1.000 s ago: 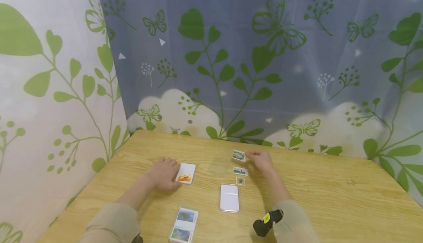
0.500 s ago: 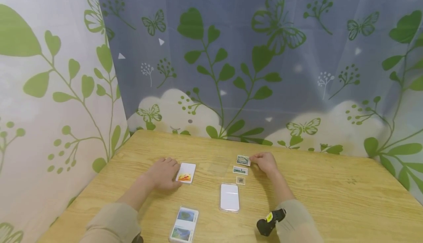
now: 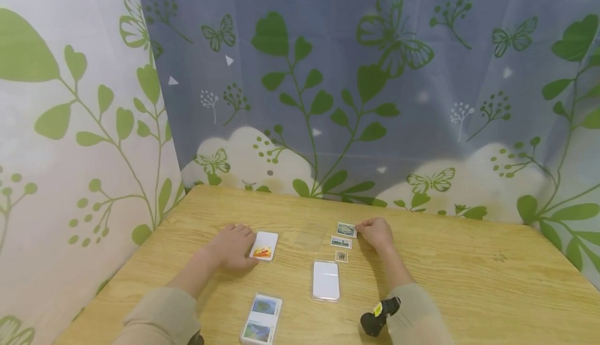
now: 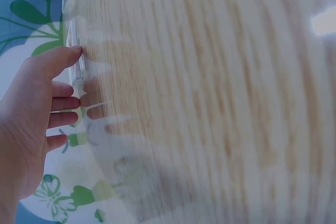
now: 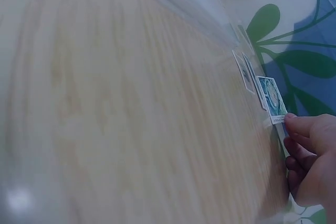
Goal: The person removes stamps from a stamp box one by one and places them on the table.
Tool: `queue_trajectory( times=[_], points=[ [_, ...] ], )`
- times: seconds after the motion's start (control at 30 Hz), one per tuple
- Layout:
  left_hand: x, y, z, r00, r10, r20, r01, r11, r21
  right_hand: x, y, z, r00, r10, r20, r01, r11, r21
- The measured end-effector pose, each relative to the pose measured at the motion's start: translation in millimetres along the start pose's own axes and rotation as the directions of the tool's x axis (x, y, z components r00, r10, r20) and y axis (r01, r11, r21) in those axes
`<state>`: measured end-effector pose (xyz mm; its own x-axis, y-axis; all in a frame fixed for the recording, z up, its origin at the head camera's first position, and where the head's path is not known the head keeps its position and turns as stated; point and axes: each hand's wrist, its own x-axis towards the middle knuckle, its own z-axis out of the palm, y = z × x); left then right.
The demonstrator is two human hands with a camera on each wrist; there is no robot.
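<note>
My right hand (image 3: 376,233) pinches the right edge of a postage stamp (image 3: 347,230) with a green-blue picture. In the right wrist view thumb and fingertip meet at the corner of this stamp (image 5: 271,99), which stands tilted up. Two smaller stamps lie in a column nearer me: a wide green one (image 3: 341,242) and a small brownish one (image 3: 341,257). My left hand (image 3: 233,246) rests on the table beside a white card with an orange picture (image 3: 265,241). In the left wrist view the left thumb touches its clear case (image 4: 77,61), fingers extended.
A clear case with a white insert (image 3: 325,281) lies below the stamps. Nearer me is another case (image 3: 261,320) with two landscape pictures. A faint transparent sheet (image 3: 311,234) lies between the hands. The wooden table (image 3: 469,272) meets a patterned curtain (image 3: 328,74) behind.
My right hand has brought the stamp slightly right and toward me, close behind the wide green one. My left hand has stayed in place.
</note>
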<state>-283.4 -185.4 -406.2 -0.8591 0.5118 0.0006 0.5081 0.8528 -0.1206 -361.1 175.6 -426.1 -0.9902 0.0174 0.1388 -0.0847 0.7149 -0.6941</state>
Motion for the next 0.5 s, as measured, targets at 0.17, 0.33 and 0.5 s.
queue_trajectory(
  times=[0.17,0.33,0.5],
  points=[
    [-0.6,0.6,-1.1,1.000,-0.006,0.005,0.006,1.000,-0.004,-0.6,-0.7,0.5,1.000,0.012,-0.009,-0.012,1.000,0.003],
    [-1.0,1.5,-2.5,1.000,-0.008,0.013,0.008,1.000,0.002,-3.9,-3.6,0.0,1.000,0.012,-0.009,-0.012,1.000,-0.023],
    [0.0,1.0,-2.1,1.000,-0.003,0.004,0.002,1.000,0.011,-4.6,-5.1,1.1,1.000,0.018,-0.021,-0.019,0.998,-0.060]
  ],
)
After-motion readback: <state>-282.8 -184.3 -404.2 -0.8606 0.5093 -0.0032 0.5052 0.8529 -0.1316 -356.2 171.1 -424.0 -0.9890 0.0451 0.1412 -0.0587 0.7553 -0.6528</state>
